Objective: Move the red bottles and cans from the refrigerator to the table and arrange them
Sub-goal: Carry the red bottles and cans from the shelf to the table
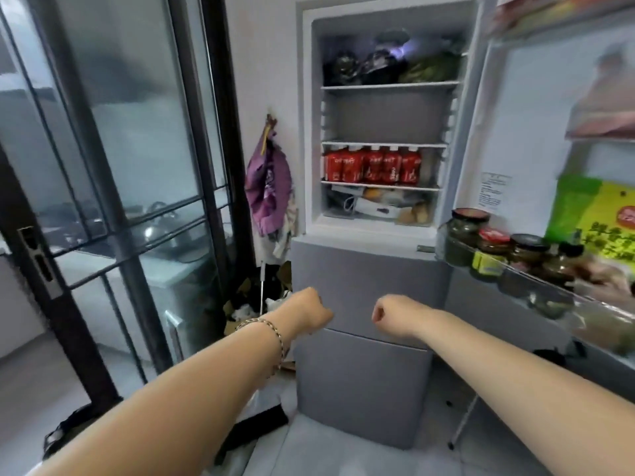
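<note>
Straight ahead at 12 o'clock, a refrigerator (360,269) stands with its upper door open toward 3 o'clock, as a person faces it with both bare arms stretched forward. A row of red bottles (372,165) stands upright, side by side, on the third shelf down, just above a clear drawer (374,207) of mixed food. The left hand (311,316), a beaded bracelet (264,326) on its wrist, and the right hand (388,312) hover near each other at 6 o'clock from the bottles and well apart from them, in front of the grey lower compartment. Each hand has its fingers curled into a fist and holds nothing. Dark bags (371,65) fill the top shelf. Jars (494,245) line the door rack at 3 o'clock. A purple bag (269,190) hangs on the wall at 9 o'clock, beside a glass door (137,132).
</note>
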Tool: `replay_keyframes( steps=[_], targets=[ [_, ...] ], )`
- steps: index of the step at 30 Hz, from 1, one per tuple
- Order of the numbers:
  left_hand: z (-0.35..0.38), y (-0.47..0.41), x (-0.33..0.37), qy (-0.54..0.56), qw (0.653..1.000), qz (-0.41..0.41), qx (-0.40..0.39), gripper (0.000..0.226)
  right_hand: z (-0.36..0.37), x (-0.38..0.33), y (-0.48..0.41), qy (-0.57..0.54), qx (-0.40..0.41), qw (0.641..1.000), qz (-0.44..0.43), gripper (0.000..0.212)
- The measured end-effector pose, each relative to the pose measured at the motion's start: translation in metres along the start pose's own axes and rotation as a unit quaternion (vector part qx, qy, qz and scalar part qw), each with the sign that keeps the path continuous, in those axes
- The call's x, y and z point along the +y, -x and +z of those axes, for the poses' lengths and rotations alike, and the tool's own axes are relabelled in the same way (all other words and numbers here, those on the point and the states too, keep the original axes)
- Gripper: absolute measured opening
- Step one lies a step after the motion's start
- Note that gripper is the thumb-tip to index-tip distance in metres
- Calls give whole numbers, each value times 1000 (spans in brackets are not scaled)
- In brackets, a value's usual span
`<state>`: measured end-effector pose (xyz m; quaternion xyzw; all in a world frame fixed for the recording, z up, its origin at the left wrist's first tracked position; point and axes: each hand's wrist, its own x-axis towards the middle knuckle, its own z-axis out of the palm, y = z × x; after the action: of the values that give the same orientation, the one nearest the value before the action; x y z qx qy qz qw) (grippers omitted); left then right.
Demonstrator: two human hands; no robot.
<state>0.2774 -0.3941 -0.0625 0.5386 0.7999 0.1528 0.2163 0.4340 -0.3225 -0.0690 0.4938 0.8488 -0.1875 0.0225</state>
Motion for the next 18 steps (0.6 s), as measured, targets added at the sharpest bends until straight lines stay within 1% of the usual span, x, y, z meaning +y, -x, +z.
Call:
replay_keyframes(
  steps=[3,5,7,9,10,11,13,14,16,18],
  targets=[
    [-3,-65,28,12,999,38,-4,21,-25,28,-48,33,5,999,15,17],
    [-6,-106,45,13,999,49,0,18,-41,46,-87,42,12,999,20,14],
    [-15,-145,61,5,998,56,3,16,-64,60,-126,42,19,999,21,19],
    [-25,-190,78,13,998,56,12,12,-89,72,-166,36,28,999,17,19],
    [-33,-218,87,18,998,59,21,12,-106,76,-191,37,42,998,16,22],
    [-37,-224,89,23,997,64,31,11,-112,76,-196,32,52,998,21,26],
    [-51,-267,98,36,995,71,63,8,-133,82,-239,17,76,997,16,26],
    [-56,-282,100,41,994,68,77,9,-139,83,-255,10,87,996,16,25],
    [-65,-323,99,67,990,57,109,20,-149,85,-295,0,103,995,8,24],
    [-72,-359,99,95,985,56,137,23,-153,88,-331,-12,113,993,3,25]
  ],
)
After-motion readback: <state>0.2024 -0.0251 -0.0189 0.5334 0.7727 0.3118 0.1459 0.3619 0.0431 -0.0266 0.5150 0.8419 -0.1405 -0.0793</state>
